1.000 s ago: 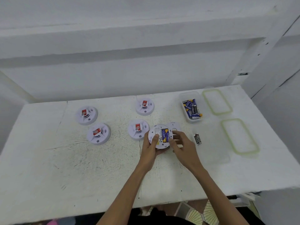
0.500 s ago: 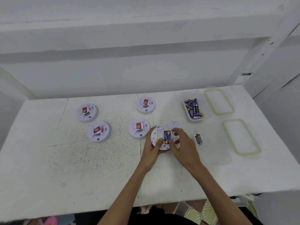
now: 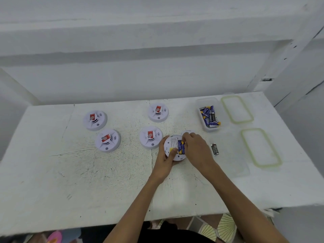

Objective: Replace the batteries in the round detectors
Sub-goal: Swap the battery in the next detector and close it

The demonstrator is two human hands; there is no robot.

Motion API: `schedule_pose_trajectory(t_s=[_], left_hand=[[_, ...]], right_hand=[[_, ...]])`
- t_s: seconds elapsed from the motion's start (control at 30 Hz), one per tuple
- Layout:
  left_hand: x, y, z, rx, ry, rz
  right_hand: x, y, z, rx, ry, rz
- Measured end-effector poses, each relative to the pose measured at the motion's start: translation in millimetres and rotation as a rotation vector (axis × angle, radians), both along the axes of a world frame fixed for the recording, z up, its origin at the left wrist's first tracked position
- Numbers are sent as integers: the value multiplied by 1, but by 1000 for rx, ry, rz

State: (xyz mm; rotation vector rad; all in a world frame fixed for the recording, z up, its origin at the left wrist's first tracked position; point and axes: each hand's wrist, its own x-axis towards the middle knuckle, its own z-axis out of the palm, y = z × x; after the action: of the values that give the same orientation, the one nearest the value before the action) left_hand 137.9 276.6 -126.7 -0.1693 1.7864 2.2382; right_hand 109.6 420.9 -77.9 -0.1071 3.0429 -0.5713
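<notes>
A round white detector (image 3: 171, 146) lies back-up on the white table (image 3: 70, 172), its battery bay showing blue batteries (image 3: 181, 147). My left hand (image 3: 164, 162) grips its near rim, thumb on the back. My right hand (image 3: 197, 149) covers the bay's right side, fingertips pressing at the batteries' far end. The detector's white cover (image 3: 188, 132) lies just behind the hand. A loose black battery (image 3: 215, 149) lies to the right. Several other detectors rest face-up: one (image 3: 151, 142) beside my left hand, one (image 3: 158, 112) behind it, two at the left (image 3: 95, 120) (image 3: 107, 140).
A clear tub (image 3: 199, 102) with several blue batteries stands at the back right. Two green-rimmed lids (image 3: 237, 109) (image 3: 261, 147) lie right of it. A white wall rises behind the table. The table's near edge is at the bottom.
My right hand moved forward over the battery bay, its fingertips now at the batteries' far end. My left hand kept its grip on the detector.
</notes>
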Motion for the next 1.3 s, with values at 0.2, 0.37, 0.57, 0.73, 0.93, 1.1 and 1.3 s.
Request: schedule_pose_trajectory(t_s=[0.2,0.37,0.57,0.73,0.93,1.1,1.3], left_hand=[[3,4,-2,18,-7,32],[1,4,1,15,-9,39],[-1,2,0,11,-11,32],[0,2,0,-39,19,31],[2,9,2,-43,13,41],[8,21,-2,-6,-36,74],[5,19,-6,-24,-27,53]], right_hand=[[-19,4,4,20,-61,84],[-14,6,4,-156,34,46],[11,6,-10,-387,61,-95],[17,-2,-11,-377,204,-136],[25,-3,10,-663,246,-221],[26,40,26,-695,317,-413],[28,97,-10,-268,133,-460]])
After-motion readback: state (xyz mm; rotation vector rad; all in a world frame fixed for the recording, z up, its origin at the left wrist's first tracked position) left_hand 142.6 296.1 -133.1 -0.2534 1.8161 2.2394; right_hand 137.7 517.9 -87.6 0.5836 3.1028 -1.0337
